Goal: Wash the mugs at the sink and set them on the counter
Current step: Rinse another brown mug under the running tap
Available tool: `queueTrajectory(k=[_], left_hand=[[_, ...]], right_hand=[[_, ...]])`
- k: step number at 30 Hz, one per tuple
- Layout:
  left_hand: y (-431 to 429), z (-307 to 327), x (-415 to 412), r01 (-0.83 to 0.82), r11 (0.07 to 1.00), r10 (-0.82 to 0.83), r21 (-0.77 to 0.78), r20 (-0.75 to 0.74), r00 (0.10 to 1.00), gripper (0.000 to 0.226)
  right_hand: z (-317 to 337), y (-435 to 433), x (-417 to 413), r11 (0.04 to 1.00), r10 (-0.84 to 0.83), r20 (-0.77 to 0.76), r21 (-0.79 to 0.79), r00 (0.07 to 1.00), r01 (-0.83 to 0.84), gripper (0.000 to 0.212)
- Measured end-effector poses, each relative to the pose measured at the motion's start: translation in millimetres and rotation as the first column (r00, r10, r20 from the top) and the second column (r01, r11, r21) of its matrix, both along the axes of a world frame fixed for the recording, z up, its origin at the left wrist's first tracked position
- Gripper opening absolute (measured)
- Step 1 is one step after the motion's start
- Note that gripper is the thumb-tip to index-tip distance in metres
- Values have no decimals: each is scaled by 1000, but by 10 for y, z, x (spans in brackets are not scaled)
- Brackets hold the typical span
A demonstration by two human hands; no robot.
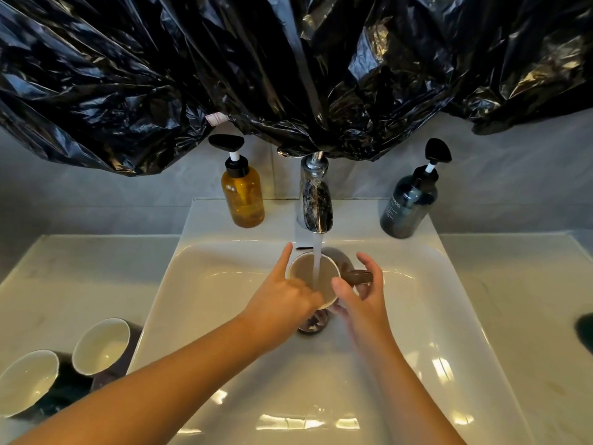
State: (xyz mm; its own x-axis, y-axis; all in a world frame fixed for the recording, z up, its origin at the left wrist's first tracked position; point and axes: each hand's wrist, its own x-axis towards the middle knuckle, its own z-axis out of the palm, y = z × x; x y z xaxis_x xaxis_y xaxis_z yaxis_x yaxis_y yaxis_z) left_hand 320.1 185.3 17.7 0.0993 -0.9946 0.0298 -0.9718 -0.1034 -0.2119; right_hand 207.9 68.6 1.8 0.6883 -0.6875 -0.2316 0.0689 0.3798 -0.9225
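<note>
A dark mug with a pale inside (301,274) is held tilted over the white sink (218,284), under water running from the chrome faucet (316,200). My left hand (282,300) holds its near rim, index finger straight along the outside and the other fingers curled into the cup. My right hand (362,300) grips the mug at its handle side, thumb on the rim and fingers underneath. Two more dark mugs, one nearer the sink (99,345) and one by the left edge (27,380), lie tilted on the left counter (64,277), their openings facing up.
An amber pump bottle (243,194) and a dark pump bottle (409,203) stand on the sink's back ledge either side of the faucet. Black plastic sheeting (288,59) hangs over the wall above. A dark object (584,332) shows at the right counter's edge.
</note>
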Motion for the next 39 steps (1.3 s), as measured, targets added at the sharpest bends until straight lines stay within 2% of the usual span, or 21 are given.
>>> queueTrajectory(k=[1, 3, 6, 8, 11, 14, 18, 22, 24, 26, 29, 31, 33, 35, 37, 39], left_hand=[[20, -36, -23, 14, 1000, -15, -18, -31, 999, 36], [11, 32, -56, 22, 999, -21, 31, -26, 999, 37], [-100, 156, 16, -60, 973, 23, 224, 167, 986, 38], [-160, 210, 71, -35, 951, -39, 306, 232, 972, 36], [-130, 168, 73, 55, 982, -82, 183, 140, 987, 28], [-89, 128, 27, 59, 994, -68, 92, 97, 993, 26], [-135, 235, 91, 42, 971, -96, 235, 224, 970, 24], [-69, 253, 37, 121, 987, -137, 105, 161, 977, 21], [-69, 225, -23, 122, 991, -126, 52, 82, 989, 23], [-86, 225, -55, 85, 987, -97, 136, 90, 991, 25], [-78, 239, -14, 54, 975, -89, 213, 159, 983, 23], [-45, 292, -62, 106, 981, -132, 162, 164, 977, 19], [-39, 275, -97, 137, 988, -143, 66, 97, 985, 24], [-45, 194, -109, 116, 986, -118, 117, 10, 993, 26], [-33, 166, -87, 75, 987, -82, 142, 45, 996, 35], [-31, 161, -30, 67, 982, -82, 178, 77, 994, 32]], right_hand=[[-13, 4, 6, 998, 31, 34, 60, 999, -33, 70], [-38, -5, 16, 996, 59, 49, 70, 997, -62, 74], [-69, -13, 38, 997, 74, -20, 29, 997, -74, 71], [-110, -3, 61, 996, 78, -34, 34, 996, -77, 66], [-141, 10, 81, 995, 59, 14, 77, 998, -60, 75], [-143, 2, 58, 994, 51, 15, 94, 999, -53, 79], [-131, 5, 47, 996, 82, -36, 32, 996, -81, 62], [-130, 36, 44, 984, 98, -2, 151, 995, -97, 67], [-139, 45, 19, 978, 128, -2, 167, 992, -126, 55], [-133, 48, -1, 985, 135, -39, 112, 990, -130, 46], [-128, 30, -9, 993, 120, -85, 31, 989, -118, 46], [-135, 39, 0, 992, 127, -87, 40, 988, -123, 47], [-147, 44, 19, 980, 163, -57, 122, 985, -155, 47], [-170, 42, 19, 975, 182, -57, 142, 982, -172, 47], [-177, 45, 11, 983, 175, -94, 68, 980, -170, 48], [-183, 45, -2, 986, 166, -118, 0, 979, -167, 49]])
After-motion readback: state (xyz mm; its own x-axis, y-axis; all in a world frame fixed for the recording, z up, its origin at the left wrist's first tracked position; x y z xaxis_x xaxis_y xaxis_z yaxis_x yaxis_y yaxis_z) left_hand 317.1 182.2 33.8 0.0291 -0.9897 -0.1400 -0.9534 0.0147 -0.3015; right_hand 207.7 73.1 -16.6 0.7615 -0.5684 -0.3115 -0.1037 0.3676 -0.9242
